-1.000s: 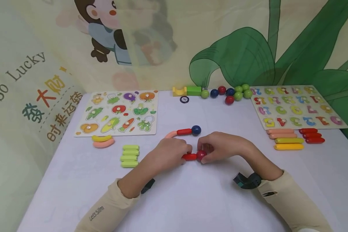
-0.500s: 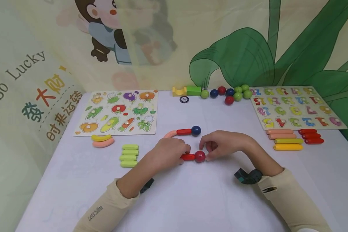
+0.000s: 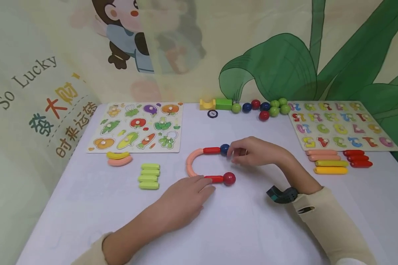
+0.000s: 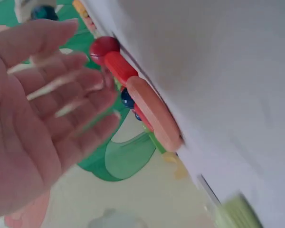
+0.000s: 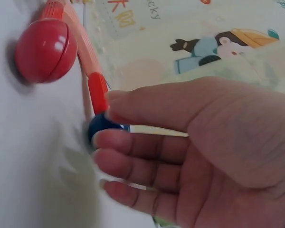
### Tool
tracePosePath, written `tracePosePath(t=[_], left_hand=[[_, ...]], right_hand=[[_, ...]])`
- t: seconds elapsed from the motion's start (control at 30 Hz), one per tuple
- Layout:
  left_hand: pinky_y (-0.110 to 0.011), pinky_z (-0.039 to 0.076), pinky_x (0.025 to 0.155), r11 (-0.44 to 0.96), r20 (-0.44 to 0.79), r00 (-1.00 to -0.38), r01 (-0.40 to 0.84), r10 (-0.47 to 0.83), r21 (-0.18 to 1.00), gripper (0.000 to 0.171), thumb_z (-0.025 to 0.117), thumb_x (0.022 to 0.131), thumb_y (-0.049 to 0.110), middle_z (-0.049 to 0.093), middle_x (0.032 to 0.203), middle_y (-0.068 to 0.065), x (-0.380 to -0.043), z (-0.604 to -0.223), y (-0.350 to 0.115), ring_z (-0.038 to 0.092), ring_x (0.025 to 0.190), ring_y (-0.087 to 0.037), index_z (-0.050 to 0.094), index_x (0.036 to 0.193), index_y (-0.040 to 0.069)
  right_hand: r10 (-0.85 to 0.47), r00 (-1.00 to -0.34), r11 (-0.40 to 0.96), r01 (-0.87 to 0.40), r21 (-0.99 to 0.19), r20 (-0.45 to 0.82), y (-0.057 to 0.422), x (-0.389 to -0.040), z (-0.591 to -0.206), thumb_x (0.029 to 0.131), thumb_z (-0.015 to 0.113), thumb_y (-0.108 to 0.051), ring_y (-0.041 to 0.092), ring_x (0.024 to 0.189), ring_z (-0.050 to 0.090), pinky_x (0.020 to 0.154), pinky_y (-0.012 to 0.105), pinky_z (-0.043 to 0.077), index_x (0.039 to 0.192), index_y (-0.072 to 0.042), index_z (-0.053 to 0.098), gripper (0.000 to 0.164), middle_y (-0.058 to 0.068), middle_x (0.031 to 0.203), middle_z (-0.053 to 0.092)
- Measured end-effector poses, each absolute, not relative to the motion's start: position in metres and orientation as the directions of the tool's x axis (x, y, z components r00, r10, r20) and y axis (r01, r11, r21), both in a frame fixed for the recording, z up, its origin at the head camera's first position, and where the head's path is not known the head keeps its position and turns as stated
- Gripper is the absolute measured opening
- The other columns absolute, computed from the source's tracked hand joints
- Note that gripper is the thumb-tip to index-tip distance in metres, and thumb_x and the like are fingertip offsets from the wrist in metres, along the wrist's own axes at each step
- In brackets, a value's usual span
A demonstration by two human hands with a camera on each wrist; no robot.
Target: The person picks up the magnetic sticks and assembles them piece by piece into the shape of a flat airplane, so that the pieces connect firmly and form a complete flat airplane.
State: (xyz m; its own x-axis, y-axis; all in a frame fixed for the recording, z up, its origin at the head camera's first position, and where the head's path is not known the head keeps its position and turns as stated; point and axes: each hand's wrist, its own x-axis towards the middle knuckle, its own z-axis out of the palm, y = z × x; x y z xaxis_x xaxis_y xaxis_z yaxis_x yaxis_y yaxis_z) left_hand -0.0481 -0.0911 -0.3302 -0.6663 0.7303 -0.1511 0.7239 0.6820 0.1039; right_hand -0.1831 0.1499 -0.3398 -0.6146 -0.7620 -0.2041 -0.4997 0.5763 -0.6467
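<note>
A U-shaped chain of toy sticks lies mid-table: curved pink sticks [image 3: 189,163] on its left, a red stick [image 3: 212,150] with a blue ball [image 3: 224,149] at the far end, and another red stick [image 3: 215,179] with a red ball [image 3: 229,179] at the near end. My left hand [image 3: 182,200] has its fingers extended, their tips overlapping the near red stick in the head view. The left wrist view shows its palm holding nothing. At the blue ball's right side is my right hand [image 3: 257,151], fingers loosely bent, thumb and index fingertips close by the ball.
Light-green sticks [image 3: 149,178] lie left, below a vegetable puzzle board [image 3: 139,127]. Red, yellow and pink sticks [image 3: 331,163] lie right, below a number puzzle board [image 3: 341,125]. Coloured balls [image 3: 264,106] and a green block [image 3: 223,104] line the back near the printed curtain.
My left hand let go of the near red stick and drew back toward the person, fingers straightening. My right hand moved from the red ball away to the blue ball.
</note>
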Motion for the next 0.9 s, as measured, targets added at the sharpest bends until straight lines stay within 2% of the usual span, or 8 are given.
tracePosePath(t=[0.17, 0.33, 0.53, 0.6, 0.73, 0.83, 0.9], left_hand=[[-0.036, 0.036, 0.096, 0.607, -0.122, -0.596, 0.766, 0.794, 0.212, 0.052, 0.068, 0.08, 0.024, 0.044, 0.133, -0.001, -0.017, -0.329, -0.123, 0.035, 0.125, -0.018, 0.049, 0.127, 0.015], [-0.039, 0.033, 0.098, 0.645, -0.16, -0.625, 0.729, 0.764, 0.229, 0.053, 0.066, 0.082, 0.028, 0.04, 0.137, 0.0, -0.005, -0.332, -0.141, 0.029, 0.129, -0.019, 0.047, 0.13, 0.016], [-0.04, 0.032, 0.099, 0.659, -0.156, -0.642, 0.711, 0.75, 0.245, 0.051, 0.065, 0.083, 0.03, 0.039, 0.137, 0.0, -0.005, -0.341, -0.147, 0.028, 0.13, -0.02, 0.048, 0.129, 0.015], [-0.04, 0.032, 0.099, 0.652, -0.154, -0.636, 0.715, 0.756, 0.252, 0.05, 0.064, 0.083, 0.031, 0.04, 0.137, 0.0, -0.005, -0.342, -0.148, 0.028, 0.13, -0.02, 0.048, 0.128, 0.016], [-0.039, 0.032, 0.099, 0.637, -0.147, -0.622, 0.726, 0.769, 0.257, 0.047, 0.062, 0.085, 0.031, 0.04, 0.137, 0.001, -0.006, -0.343, -0.148, 0.028, 0.13, -0.018, 0.048, 0.128, 0.017], [-0.038, 0.033, 0.099, 0.617, -0.111, -0.612, 0.743, 0.783, 0.259, 0.046, 0.062, 0.086, 0.029, 0.041, 0.136, 0.0, -0.008, -0.343, -0.149, 0.029, 0.129, -0.017, 0.048, 0.128, 0.016], [-0.038, 0.033, 0.098, 0.604, -0.083, -0.606, 0.754, 0.791, 0.258, 0.046, 0.062, 0.086, 0.028, 0.042, 0.135, 0.0, -0.008, -0.344, -0.149, 0.03, 0.129, -0.018, 0.048, 0.128, 0.015]], right_hand=[[-0.834, -0.542, 0.484, -0.623, -0.615, -0.108, 0.099, -0.195, -0.335, 0.085, 0.062, -0.014, 0.012, 0.075, 0.052, 0.066, 0.024, 0.047, 0.1, -0.012, 0.065, 0.016, -0.005, 0.082, 0.059], [-0.892, -0.437, 0.431, -0.743, -0.511, -0.116, 0.034, -0.196, -0.327, 0.087, 0.058, -0.013, 0.01, 0.078, 0.05, 0.07, 0.021, 0.044, 0.104, -0.014, 0.065, 0.018, -0.006, 0.087, 0.058], [-0.921, -0.336, 0.389, -0.81, -0.439, -0.196, -0.027, -0.189, -0.325, 0.091, 0.051, -0.012, 0.008, 0.099, 0.048, 0.086, 0.021, 0.039, 0.124, -0.019, 0.055, 0.034, -0.003, 0.115, 0.056], [-0.917, -0.326, 0.395, -0.813, -0.428, -0.229, -0.042, -0.185, -0.327, 0.092, 0.048, -0.011, 0.007, 0.102, 0.046, 0.089, 0.021, 0.037, 0.128, -0.023, 0.052, 0.038, -0.005, 0.119, 0.053], [-0.892, -0.326, 0.436, -0.807, -0.399, -0.314, -0.064, -0.18, -0.334, 0.091, 0.048, -0.008, 0.008, 0.095, 0.046, 0.08, 0.021, 0.039, 0.132, -0.033, 0.046, 0.048, -0.008, 0.111, 0.051], [-0.881, -0.336, 0.449, -0.816, -0.365, -0.334, -0.074, -0.177, -0.34, 0.088, 0.052, -0.006, 0.009, 0.09, 0.045, 0.073, 0.02, 0.039, 0.131, -0.034, 0.046, 0.052, -0.009, 0.103, 0.049], [-0.88, -0.342, 0.449, -0.827, -0.338, -0.331, -0.077, -0.176, -0.341, 0.086, 0.055, -0.005, 0.009, 0.088, 0.045, 0.072, 0.02, 0.039, 0.127, -0.03, 0.051, 0.048, -0.009, 0.1, 0.049]])
